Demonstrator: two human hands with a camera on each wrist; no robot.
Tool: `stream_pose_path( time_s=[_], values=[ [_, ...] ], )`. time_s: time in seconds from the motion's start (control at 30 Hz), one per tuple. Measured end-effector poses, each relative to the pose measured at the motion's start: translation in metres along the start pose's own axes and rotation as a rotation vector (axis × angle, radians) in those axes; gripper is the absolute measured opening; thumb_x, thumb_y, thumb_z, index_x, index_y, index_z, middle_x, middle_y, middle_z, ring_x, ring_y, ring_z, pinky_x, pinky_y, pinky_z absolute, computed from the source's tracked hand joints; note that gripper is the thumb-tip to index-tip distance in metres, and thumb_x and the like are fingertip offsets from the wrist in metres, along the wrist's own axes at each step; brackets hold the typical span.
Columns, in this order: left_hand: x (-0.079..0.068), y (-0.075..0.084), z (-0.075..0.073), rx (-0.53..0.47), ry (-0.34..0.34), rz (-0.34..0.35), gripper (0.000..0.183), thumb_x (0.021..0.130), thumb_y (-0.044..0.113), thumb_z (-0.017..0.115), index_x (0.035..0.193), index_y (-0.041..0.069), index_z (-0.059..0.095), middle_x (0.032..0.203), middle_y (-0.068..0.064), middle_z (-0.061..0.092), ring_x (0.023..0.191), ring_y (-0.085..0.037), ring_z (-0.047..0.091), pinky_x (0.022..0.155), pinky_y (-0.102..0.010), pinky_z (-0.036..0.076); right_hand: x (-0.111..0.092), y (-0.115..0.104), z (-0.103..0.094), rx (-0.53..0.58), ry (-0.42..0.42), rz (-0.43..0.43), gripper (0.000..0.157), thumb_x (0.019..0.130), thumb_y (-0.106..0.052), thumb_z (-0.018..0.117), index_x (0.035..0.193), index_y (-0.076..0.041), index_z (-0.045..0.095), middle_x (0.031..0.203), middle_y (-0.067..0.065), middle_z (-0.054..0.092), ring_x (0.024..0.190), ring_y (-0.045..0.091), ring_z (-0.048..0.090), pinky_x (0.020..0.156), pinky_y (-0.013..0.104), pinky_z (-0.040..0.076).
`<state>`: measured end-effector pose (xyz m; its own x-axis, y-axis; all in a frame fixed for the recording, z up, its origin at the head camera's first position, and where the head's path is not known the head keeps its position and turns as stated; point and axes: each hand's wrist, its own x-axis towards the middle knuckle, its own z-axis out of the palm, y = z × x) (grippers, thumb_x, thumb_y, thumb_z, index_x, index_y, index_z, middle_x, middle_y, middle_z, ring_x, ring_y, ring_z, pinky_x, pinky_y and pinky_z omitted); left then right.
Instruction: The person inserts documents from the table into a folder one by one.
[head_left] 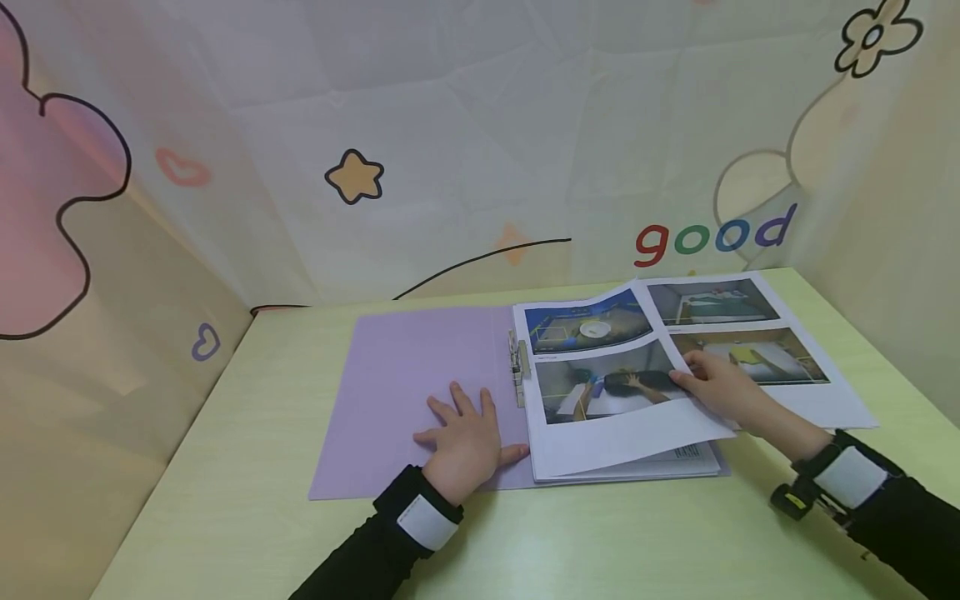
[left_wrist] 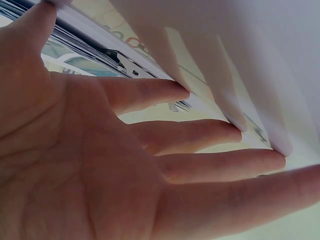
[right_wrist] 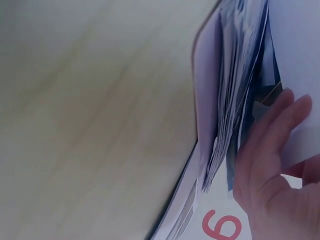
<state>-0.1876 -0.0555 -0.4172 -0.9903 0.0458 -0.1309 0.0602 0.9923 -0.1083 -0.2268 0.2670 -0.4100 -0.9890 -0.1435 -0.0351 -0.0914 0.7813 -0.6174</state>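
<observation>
A light purple folder (head_left: 427,350) lies spread on the table, with a metal clip (head_left: 519,371) along its inner spine. My left hand (head_left: 461,446) rests on the bare cover, fingers spread and straight, thumb reaching toward the page stack. In the left wrist view its fingertips (left_wrist: 280,156) touch the smooth cover. The thumb and fingers of my right hand (head_left: 723,390) pinch the right edge of a printed photo sheet (head_left: 592,454), lifting that side off the stack. Beneath it show more pages (head_left: 675,467); the right wrist view shows their layered edges (right_wrist: 232,75).
Another sheet with two photos (head_left: 810,408) lies at the right, partly under my right hand. A pale wood-grain table (head_left: 247,467) carries everything. Behind it hangs a white cloth (head_left: 480,150) printed with a star, hearts and the word "good".
</observation>
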Motion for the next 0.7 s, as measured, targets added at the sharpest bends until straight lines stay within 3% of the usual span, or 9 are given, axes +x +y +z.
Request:
stream_pose_path(
  time_s=[0.33,0.57,0.7],
  values=[
    [-0.0003,-0.0007,-0.0007,-0.016,-0.009,-0.008,0.101,0.071,0.078,0.055,0.147,0.014,0.037,0.147,-0.029,0.029,0.127,-0.056,0.032,0.076,-0.068,0.042,-0.0006,0.0010,0.0019,0.005,-0.041,-0.065,0.026,0.097,-0.019,0.052,0.106,0.006,0.056,0.087,0.012,0.062,0.076,0.022,0.050,0.064,0.034,0.039],
    [-0.0005,0.0002,-0.0015,-0.010,-0.013,-0.006,0.101,0.071,0.079,0.054,0.147,0.014,0.036,0.147,-0.029,0.029,0.127,-0.056,0.031,0.076,-0.068,0.043,0.0016,0.0041,0.0045,-0.003,-0.059,-0.129,0.022,0.097,-0.014,0.052,0.102,0.007,0.057,0.077,0.005,0.053,0.069,0.018,0.045,0.058,0.033,0.036],
    [-0.0006,-0.0001,-0.0015,-0.014,-0.014,-0.008,0.102,0.071,0.079,0.054,0.147,0.014,0.036,0.147,-0.029,0.028,0.128,-0.056,0.031,0.077,-0.068,0.043,0.0043,0.0058,0.0038,-0.067,-0.090,-0.092,0.029,0.096,-0.021,0.054,0.104,0.006,0.057,0.078,0.006,0.051,0.070,0.021,0.046,0.059,0.032,0.036]
  ],
)
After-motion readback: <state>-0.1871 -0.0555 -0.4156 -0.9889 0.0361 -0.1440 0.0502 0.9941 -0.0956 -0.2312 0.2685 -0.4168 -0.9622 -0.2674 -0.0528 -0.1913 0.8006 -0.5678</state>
